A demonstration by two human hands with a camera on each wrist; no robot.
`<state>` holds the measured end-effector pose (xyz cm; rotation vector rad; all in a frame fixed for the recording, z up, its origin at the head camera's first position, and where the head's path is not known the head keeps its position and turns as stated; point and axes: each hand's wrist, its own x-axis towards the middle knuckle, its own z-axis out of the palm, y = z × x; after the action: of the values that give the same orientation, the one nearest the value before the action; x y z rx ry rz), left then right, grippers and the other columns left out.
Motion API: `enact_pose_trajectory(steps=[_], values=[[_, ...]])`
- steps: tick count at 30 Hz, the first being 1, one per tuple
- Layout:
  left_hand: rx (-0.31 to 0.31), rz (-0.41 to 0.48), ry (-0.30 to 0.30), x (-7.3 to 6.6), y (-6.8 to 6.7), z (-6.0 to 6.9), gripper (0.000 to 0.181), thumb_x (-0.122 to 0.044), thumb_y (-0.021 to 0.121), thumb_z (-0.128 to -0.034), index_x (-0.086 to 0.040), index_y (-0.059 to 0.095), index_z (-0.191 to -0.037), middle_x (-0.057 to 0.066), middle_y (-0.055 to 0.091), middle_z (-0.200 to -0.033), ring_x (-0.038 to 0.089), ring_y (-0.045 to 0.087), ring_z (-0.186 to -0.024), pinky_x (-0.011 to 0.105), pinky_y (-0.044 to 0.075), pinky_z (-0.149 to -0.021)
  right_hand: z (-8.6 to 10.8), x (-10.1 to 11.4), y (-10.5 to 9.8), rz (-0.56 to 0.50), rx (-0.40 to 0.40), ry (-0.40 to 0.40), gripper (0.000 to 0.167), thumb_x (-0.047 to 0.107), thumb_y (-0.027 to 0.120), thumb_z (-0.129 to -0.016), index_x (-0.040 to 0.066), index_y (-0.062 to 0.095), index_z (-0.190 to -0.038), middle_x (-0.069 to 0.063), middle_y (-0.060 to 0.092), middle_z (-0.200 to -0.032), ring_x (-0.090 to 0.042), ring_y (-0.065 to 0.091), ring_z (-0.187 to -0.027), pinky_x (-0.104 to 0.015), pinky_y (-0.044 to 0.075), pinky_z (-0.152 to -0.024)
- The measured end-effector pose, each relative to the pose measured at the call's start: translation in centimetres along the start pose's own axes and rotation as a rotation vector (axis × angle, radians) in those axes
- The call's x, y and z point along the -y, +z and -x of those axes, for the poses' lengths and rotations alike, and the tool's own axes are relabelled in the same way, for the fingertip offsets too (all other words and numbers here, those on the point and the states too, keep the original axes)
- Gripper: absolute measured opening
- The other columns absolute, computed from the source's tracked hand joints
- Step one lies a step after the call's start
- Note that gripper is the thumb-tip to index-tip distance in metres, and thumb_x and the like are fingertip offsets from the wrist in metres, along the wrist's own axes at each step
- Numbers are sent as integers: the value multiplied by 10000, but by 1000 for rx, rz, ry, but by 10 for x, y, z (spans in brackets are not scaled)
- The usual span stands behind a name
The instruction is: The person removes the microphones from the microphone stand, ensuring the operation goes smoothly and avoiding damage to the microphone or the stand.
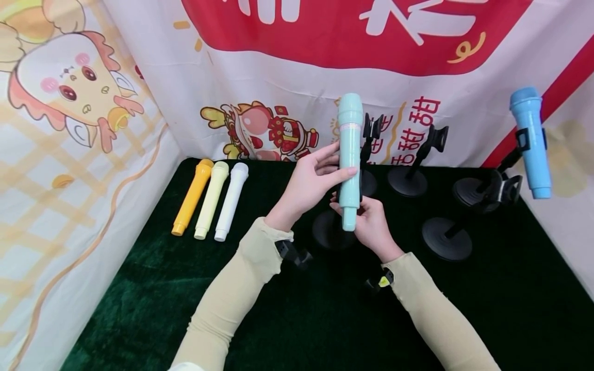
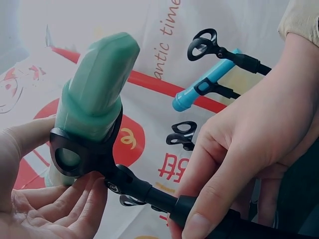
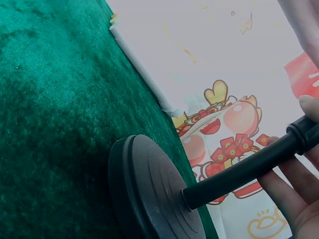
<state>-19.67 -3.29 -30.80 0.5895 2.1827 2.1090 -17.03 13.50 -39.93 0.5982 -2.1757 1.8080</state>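
A mint-green microphone [image 1: 350, 149] stands nearly upright in the black clip [image 2: 82, 154] of a microphone stand. My left hand [image 1: 313, 178] holds it around the middle, thumb across its front and fingers behind. Below the clip, my right hand [image 1: 373, 226] grips the stand's pole [image 3: 239, 172]. The stand's round base [image 3: 149, 189] rests on the green cloth. In the head view, the microphone hides the clip and most of the pole.
Orange [image 1: 192, 198], pale yellow [image 1: 211, 201] and white [image 1: 231, 202] microphones lie side by side at left. A blue microphone [image 1: 533, 147] sits in a stand at right. Other black stands [image 1: 408, 181] surround it on the green cloth [image 1: 325, 319]. A printed backdrop [image 1: 278, 77] rises behind.
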Motion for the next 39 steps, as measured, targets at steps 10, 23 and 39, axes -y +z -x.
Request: enact_pose_trajectory(steps=[10,23,39], values=[[-9,26,22,3,1,-1,614,-196,787,-925,-106,541,-1480,40,671,-1251,174,680,-1058,308,535,-942,0,-3,2,-53,-14,16,184,7,741,-926,-33,728,-1105,-244,699,-1090,-315,679,-1009,-299,558,-878],[-11,29,47,0,3,-3,596,-136,752,-948,-42,512,-1485,95,663,-1250,178,693,-1056,314,534,-953,-1,-4,3,-54,-19,44,186,41,743,-936,-5,734,-1116,-141,720,-1090,-241,695,-999,-334,562,-897],[-59,31,109,5,5,-6,576,-108,741,-953,-26,517,-1477,122,668,-1249,195,699,-1056,302,537,-946,-1,-6,2,-51,-18,39,193,49,743,-938,4,734,-1126,-143,719,-1092,-227,680,-1010,-321,550,-904]])
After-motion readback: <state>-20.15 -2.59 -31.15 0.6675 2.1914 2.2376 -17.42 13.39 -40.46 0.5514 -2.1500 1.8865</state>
